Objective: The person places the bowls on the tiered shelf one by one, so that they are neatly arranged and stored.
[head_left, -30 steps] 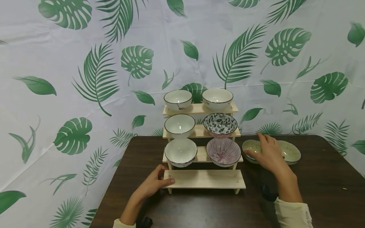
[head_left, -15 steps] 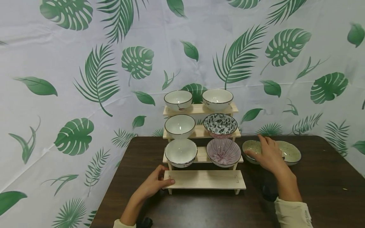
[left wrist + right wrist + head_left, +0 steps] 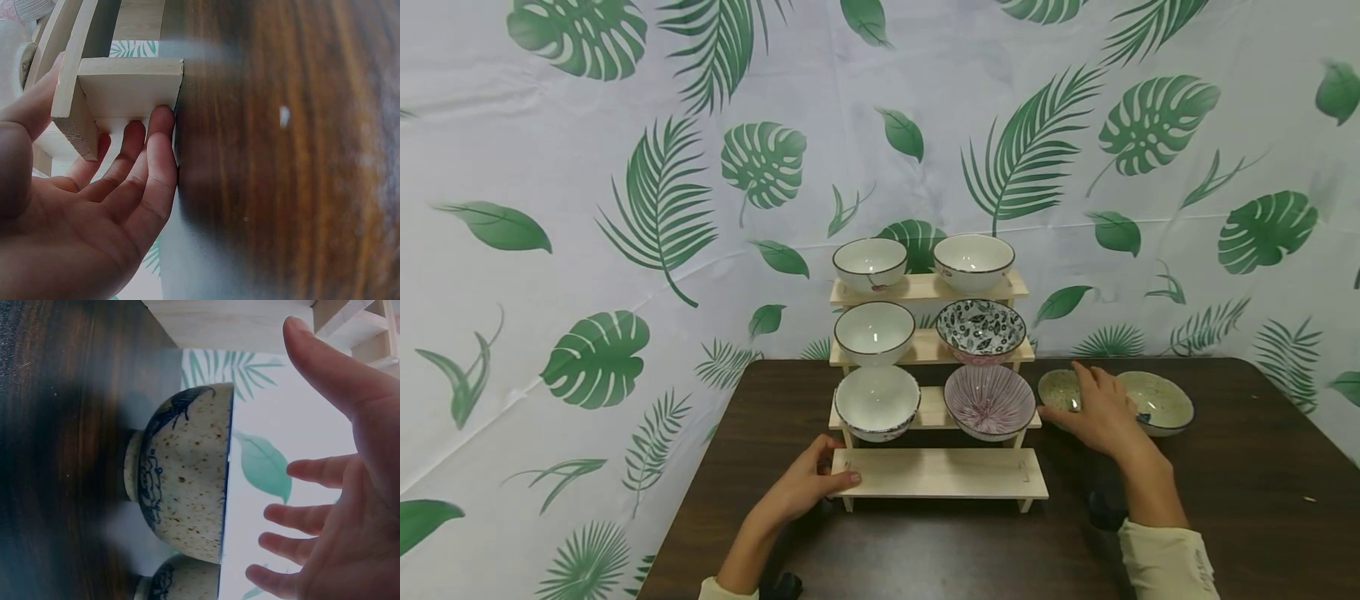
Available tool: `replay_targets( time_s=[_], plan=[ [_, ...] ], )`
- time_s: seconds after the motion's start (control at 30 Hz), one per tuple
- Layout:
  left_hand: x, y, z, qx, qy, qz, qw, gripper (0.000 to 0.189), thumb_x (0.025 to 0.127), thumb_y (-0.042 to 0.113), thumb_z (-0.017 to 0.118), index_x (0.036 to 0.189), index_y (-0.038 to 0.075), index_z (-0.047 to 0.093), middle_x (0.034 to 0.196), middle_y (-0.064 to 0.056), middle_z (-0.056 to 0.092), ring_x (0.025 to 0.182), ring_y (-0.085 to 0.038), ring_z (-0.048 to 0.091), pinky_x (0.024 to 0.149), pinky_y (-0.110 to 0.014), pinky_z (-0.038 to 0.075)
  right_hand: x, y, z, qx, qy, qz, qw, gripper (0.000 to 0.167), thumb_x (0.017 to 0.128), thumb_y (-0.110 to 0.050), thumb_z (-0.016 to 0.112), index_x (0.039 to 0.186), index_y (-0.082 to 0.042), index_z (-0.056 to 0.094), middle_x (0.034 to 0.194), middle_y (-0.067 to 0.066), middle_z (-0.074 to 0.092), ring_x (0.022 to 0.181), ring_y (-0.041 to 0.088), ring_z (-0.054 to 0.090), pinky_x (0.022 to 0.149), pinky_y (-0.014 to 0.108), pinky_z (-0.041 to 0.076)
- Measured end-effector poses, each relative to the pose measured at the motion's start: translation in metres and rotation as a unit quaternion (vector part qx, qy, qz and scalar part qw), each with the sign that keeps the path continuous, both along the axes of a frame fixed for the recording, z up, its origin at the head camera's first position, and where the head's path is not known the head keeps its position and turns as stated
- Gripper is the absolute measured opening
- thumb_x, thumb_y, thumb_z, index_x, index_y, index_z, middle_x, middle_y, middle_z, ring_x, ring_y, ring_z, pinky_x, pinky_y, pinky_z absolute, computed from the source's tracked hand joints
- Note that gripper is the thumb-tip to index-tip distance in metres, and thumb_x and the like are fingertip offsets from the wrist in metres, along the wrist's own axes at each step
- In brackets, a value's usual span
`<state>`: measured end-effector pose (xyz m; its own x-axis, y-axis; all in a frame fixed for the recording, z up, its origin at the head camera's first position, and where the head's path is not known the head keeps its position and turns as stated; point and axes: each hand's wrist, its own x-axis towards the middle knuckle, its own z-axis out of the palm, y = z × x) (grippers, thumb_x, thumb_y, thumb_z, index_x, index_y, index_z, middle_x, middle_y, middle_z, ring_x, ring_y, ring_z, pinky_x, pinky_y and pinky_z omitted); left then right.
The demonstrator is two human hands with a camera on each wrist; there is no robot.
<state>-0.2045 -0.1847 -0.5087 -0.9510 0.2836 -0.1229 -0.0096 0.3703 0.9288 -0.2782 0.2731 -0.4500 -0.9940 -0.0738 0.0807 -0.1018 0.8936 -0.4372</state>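
Observation:
My left hand (image 3: 805, 483) grips the left end of the lowest step of a tiered wooden display stand (image 3: 940, 472). In the left wrist view the thumb lies over the board and the fingers (image 3: 161, 119) curl beneath, against the end support. My right hand (image 3: 1101, 414) hovers over two speckled green bowls on the table right of the stand, thumb and fingers spread apart. The right wrist view shows the nearer speckled bowl (image 3: 187, 472), blue-rimmed with blue painting, upright and apart from the fingertips. The other speckled bowl (image 3: 1165, 400) stands beside it, partly behind the hand.
Pairs of bowls fill the three upper steps: white bowls (image 3: 870, 263) on top, a white and a black-floral bowl (image 3: 981, 327) below, then a white and a purple-striped bowl (image 3: 989, 402). A leaf-print cloth (image 3: 700, 275) hangs behind the dark wooden table (image 3: 1247, 467).
My right hand has shifted slightly left over the speckled bowls, uncovering more of the right one. The left hand keeps its hold on the stand.

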Motion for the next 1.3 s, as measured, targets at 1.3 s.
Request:
replay_targets(
  time_s=[1.3],
  plan=[
    [0.001, -0.001, 0.000, 0.016, -0.003, -0.012, 0.9998, 0.055, 0.095, 0.028, 0.075, 0.133, 0.000, 0.047, 0.117, -0.015, 0.063, 0.087, -0.018, 0.062, 0.071, -0.034, 0.052, -0.005, 0.036, -0.011, -0.034, -0.002, -0.060, 0.9976, 0.114, 0.091, -0.066, 0.065, 0.157, 0.012, 0.014, 0.157, 0.049, 0.001, 0.142, 0.072, 0.004, 0.105, 0.086, 0.009]
  ],
)
